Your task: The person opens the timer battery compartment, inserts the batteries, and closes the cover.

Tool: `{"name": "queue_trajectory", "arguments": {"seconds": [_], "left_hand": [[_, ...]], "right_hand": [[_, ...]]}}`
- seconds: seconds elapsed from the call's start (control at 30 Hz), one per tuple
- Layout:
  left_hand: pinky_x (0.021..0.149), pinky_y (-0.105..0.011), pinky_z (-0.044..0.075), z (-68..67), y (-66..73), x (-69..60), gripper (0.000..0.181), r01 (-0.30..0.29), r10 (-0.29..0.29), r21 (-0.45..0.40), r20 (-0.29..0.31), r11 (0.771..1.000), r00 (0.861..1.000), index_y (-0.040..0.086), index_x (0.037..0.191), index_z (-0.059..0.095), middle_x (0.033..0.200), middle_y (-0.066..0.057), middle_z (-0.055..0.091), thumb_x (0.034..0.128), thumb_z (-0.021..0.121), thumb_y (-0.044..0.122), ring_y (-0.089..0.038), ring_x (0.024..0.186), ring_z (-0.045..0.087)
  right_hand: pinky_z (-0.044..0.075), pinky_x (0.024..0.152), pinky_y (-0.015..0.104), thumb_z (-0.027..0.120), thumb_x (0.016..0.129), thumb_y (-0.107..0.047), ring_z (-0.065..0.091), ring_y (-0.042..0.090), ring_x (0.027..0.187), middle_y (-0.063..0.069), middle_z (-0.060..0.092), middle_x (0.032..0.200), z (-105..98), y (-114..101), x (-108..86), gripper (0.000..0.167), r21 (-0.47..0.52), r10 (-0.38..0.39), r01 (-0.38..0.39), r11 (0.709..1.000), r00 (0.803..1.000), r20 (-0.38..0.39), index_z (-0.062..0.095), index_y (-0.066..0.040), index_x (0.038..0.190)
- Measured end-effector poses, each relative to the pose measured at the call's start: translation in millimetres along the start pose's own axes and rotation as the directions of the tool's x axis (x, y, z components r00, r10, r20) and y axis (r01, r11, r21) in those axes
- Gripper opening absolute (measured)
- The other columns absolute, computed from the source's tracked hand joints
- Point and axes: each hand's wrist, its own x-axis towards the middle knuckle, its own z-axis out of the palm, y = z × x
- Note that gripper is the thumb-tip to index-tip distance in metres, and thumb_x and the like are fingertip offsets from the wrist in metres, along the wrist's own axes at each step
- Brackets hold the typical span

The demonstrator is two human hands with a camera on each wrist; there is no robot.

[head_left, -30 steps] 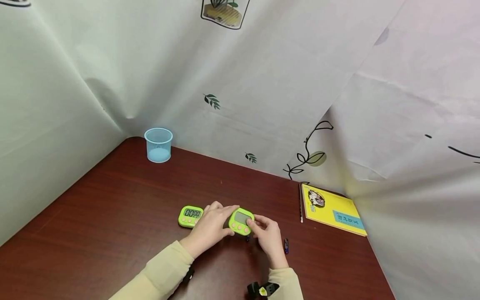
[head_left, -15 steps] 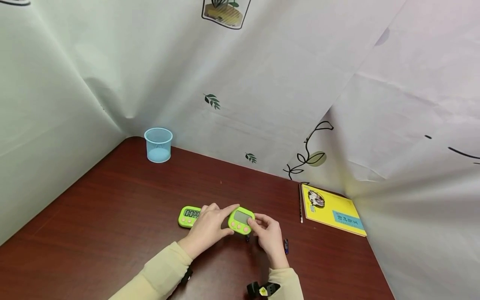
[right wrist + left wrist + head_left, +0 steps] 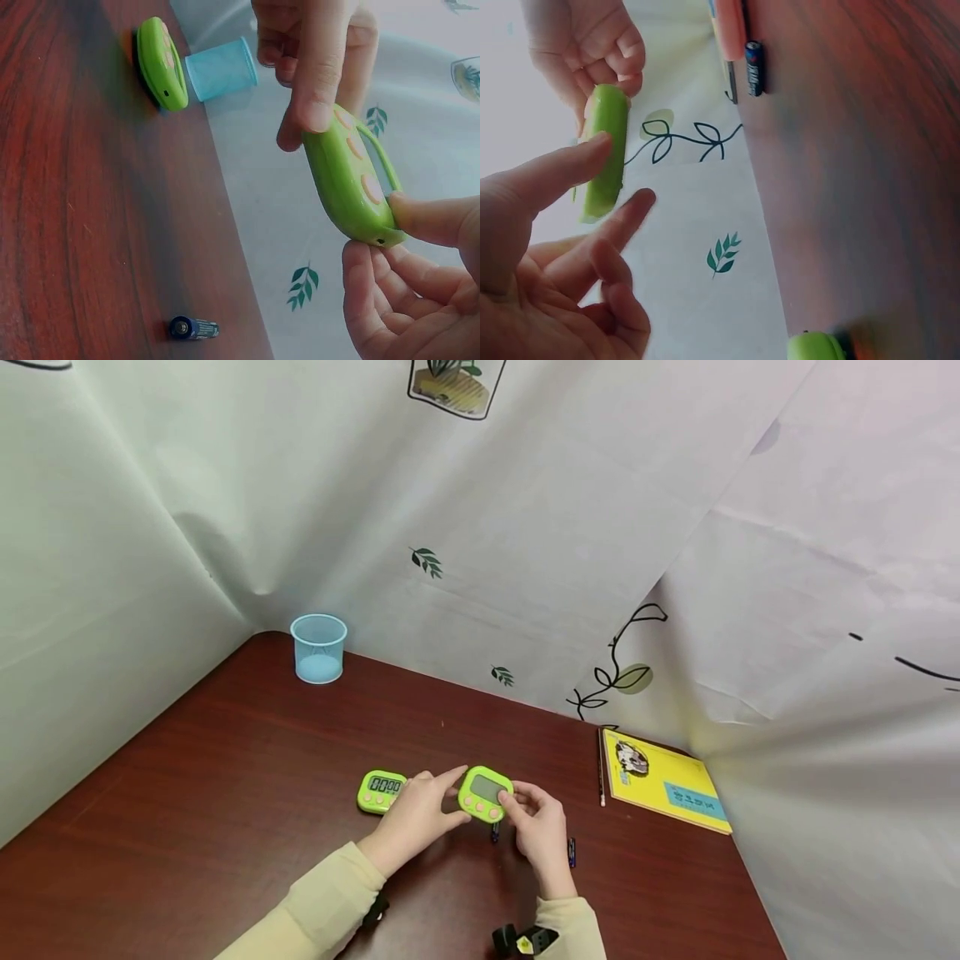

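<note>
In the head view my right hand (image 3: 542, 831) pinches a light-green digital timer (image 3: 486, 794) between thumb and fingers, above the table. Its grey screen is blank, with pink buttons below. My left hand (image 3: 418, 814) is spread at the timer's left side, and its thumb (image 3: 592, 154) touches the case in the left wrist view. The left index finger (image 3: 634, 214) is straight and looks apart from the case there. A second green timer (image 3: 381, 791) lies on the table, showing zeros, partly behind my left hand. A small dark battery (image 3: 495, 832) lies below the held timer.
Another battery (image 3: 572, 852) lies right of my right hand. A yellow book (image 3: 667, 777) with a pencil (image 3: 602, 768) beside it is near the right back edge. A blue translucent cup (image 3: 318, 652) stands at the far left corner. White printed cloth (image 3: 525, 527) hangs behind the table.
The held timer has shifted slightly up and right with my right hand. My left index finger has drawn back from the timer's top corner, and more of the battery below shows.
</note>
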Motion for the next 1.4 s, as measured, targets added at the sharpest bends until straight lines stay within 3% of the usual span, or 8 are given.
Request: {"name": "queue_trajectory", "arguments": {"seconds": [0.13,0.3,0.47,0.63,0.8,0.97,1.1,1.4], "left_hand": [[0.073,-0.033,0.048,-3.0,1.5,0.5,0.06,0.048,-0.047,-0.061,0.026,0.997,0.999,0.003,0.128,0.059,0.091,-0.003,0.072,0.0787,0.077,0.031,-0.02,0.089,0.057],[0.074,-0.034,0.048,-5.6,2.3,0.2,0.049,0.072,-0.07,-0.06,0.046,0.996,0.997,0.004,0.118,0.065,0.09,-0.001,0.07,0.0832,0.072,0.038,-0.019,0.088,0.057],[0.069,-0.033,0.047,-6.2,-0.2,0.4,0.035,0.064,-0.063,-0.064,0.024,0.996,0.998,0.01,0.102,0.071,0.081,0.002,0.067,0.083,0.071,0.039,-0.017,0.079,0.057],[0.07,-0.034,0.047,-7.0,-3.1,0.9,0.036,0.088,-0.09,-0.078,-0.02,0.993,0.996,0.01,0.098,0.073,0.082,0.002,0.068,0.0855,0.067,0.044,-0.016,0.079,0.06],[0.073,-0.035,0.05,-6.9,-5.1,1.3,0.041,0.127,-0.133,-0.124,-0.041,0.984,0.99,0.011,0.098,0.074,0.091,0.0,0.071,0.0873,0.062,0.049,-0.017,0.086,0.064],[0.067,-0.032,0.05,-7.4,-5.3,1.1,0.041,0.135,-0.143,-0.136,-0.051,0.981,0.988,0.011,0.094,0.074,0.086,0.001,0.07,0.0873,0.062,0.05,-0.013,0.078,0.064],[0.066,-0.031,0.049,-8.1,-4.2,1.0,0.042,0.145,-0.154,-0.16,-0.044,0.976,0.987,0.012,0.095,0.074,0.084,0.002,0.07,0.0869,0.062,0.051,-0.011,0.075,0.063],[0.066,-0.031,0.05,-8.7,-2.7,3.0,0.047,0.158,-0.166,-0.226,-0.016,0.961,0.986,0.008,0.102,0.073,0.091,-0.003,0.072,0.0875,0.061,0.051,-0.013,0.079,0.066]], "right_hand": [[0.049,0.062,0.021,0.074,0.083,-0.014,0.064,0.014,0.073,0.011,0.068,0.086,1,-2,-2.2,0.028,-0.03,-0.035,0.034,0.999,0.999,-0.025,0.068,0.003,0.104],[0.051,0.065,0.021,0.075,0.082,-0.014,0.064,0.014,0.074,0.011,0.067,0.085,3,-6,-7.0,0.024,-0.049,-0.072,0.071,0.996,0.997,-0.016,0.068,0.0,0.101],[0.051,0.066,0.021,0.078,0.079,-0.016,0.063,0.012,0.075,0.008,0.067,0.086,6,1,-7.5,0.024,-0.031,-0.092,0.092,0.995,0.996,-0.012,0.069,-0.004,0.099],[0.051,0.065,0.02,0.078,0.079,-0.018,0.062,0.009,0.074,0.003,0.067,0.083,10,-1,-11.8,0.022,-0.063,-0.128,0.126,0.99,0.991,-0.027,0.07,-0.009,0.097],[0.051,0.063,0.022,0.078,0.078,-0.012,0.06,0.009,0.071,0.001,0.066,0.082,15,0,-15.1,0.019,-0.091,-0.233,0.228,0.969,0.971,-0.05,0.069,-0.011,0.095],[0.052,0.06,0.026,0.079,0.076,-0.008,0.06,0.012,0.071,-0.003,0.062,0.083,20,0,-17.1,0.022,-0.161,-0.328,0.313,0.936,0.942,-0.075,0.067,-0.015,0.094],[0.052,0.059,0.032,0.08,0.074,-0.006,0.06,0.019,0.072,-0.005,0.059,0.083,22,0,-18.3,0.025,-0.215,-0.416,0.39,0.895,0.904,-0.093,0.067,-0.016,0.093],[0.045,0.066,0.027,0.081,0.066,0.0,0.054,0.015,0.078,-0.002,0.059,0.086,26,4,-18.3,0.033,-0.431,-0.671,0.574,0.696,0.734,-0.105,0.068,-0.016,0.092]]}}
